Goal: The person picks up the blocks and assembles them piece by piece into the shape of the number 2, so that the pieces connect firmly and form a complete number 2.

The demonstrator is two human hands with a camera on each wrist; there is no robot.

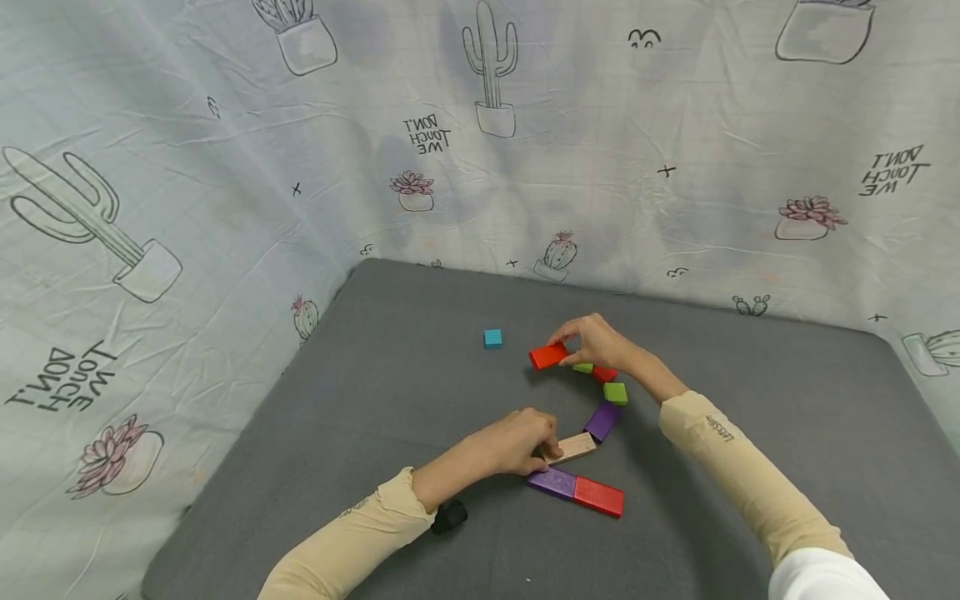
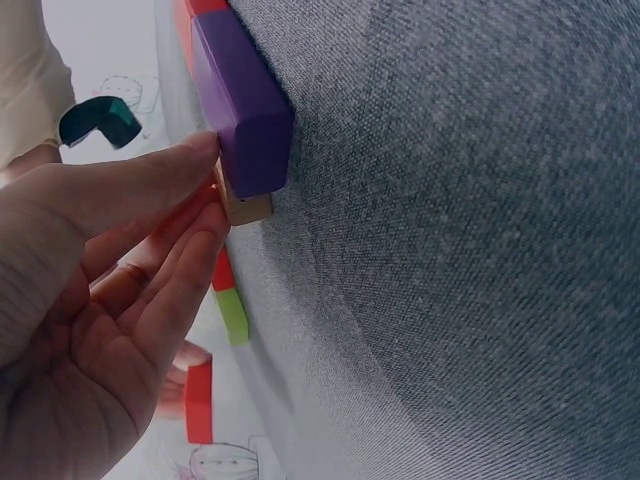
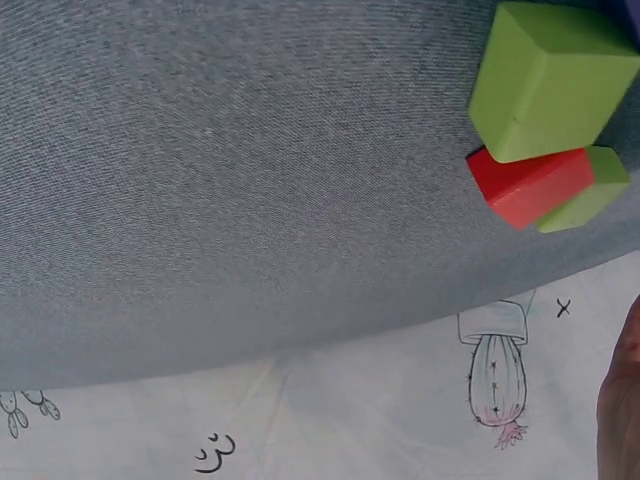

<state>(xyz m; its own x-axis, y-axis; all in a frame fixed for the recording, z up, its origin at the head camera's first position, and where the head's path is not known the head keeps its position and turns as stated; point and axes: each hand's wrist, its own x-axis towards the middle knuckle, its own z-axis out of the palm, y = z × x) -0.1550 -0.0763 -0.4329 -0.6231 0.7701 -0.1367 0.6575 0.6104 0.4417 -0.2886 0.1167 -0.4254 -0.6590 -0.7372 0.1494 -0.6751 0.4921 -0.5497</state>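
Note:
In the head view my right hand [image 1: 596, 343] pinches a red block [image 1: 547, 357] by its end, held above the table at the far end of a curved row of blocks. My left hand [image 1: 517, 442] reaches to the left end of a plain wooden block [image 1: 573, 447], pinching it between thumb and fingers. Its thumb is right at a purple block [image 2: 240, 110] in the left wrist view. A second red block [image 1: 598, 497] adjoins that purple one. Up the curve lie another purple block [image 1: 602, 422], a green block [image 1: 615, 393], a red block [image 3: 530, 185] and a further green block [image 3: 588, 190].
A small blue block [image 1: 492, 338] sits apart, left of the raised red block. Beside the left forearm lies a black object [image 1: 450, 517]. The grey table [image 1: 360, 375] is bordered by a white curtain [image 1: 585, 192] printed with cacti.

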